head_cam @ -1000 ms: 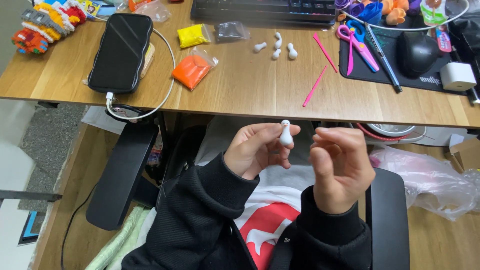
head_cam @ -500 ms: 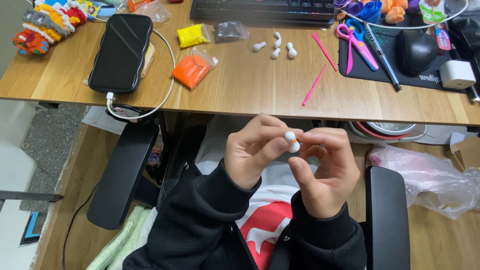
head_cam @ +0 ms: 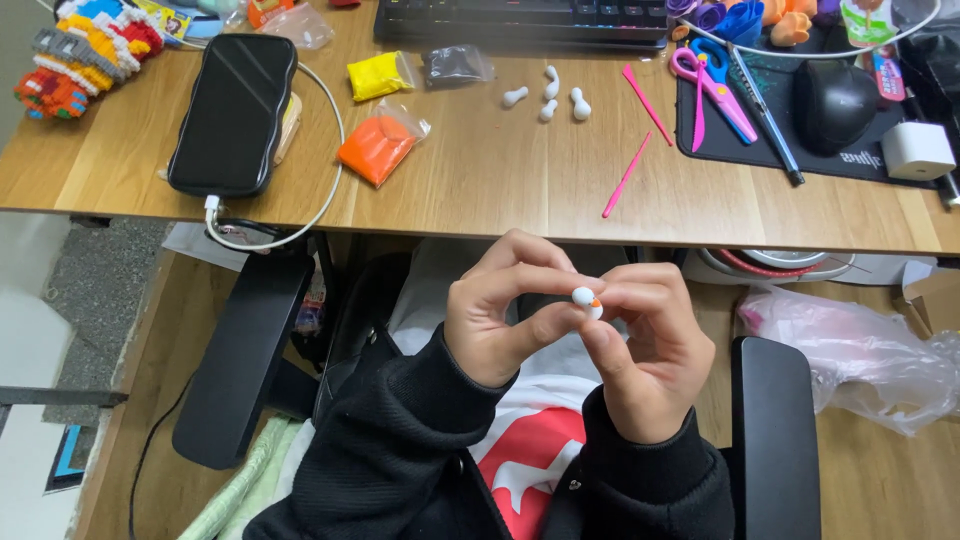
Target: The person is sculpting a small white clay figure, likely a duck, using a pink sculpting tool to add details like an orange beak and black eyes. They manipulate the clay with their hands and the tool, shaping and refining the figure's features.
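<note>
Wood-grain counter (head_cam: 480,190), smooth, over grey floor. Left hand (head_cam: 500,320) and right hand (head_cam: 650,350) both pinch small white clay piece (head_cam: 584,299), rounded, orange-tipped.

orange bag (head_cam: 380,148): clear packet, desk middle-left
yellow bag (head_cam: 378,75): clear packet, just above
grey bag (head_cam: 455,66): beside keyboard
phone (head_cam: 233,112): dark screen, black case, left of the bags

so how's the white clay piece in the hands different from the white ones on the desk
The held white piece carries a small orange bit; the white pieces on the desk are plain white. The held piece is pinched between fingertips of the left hand and right hand above the lap; the desk pieces lie untouched, four together. All are small, white and rounded.
</note>
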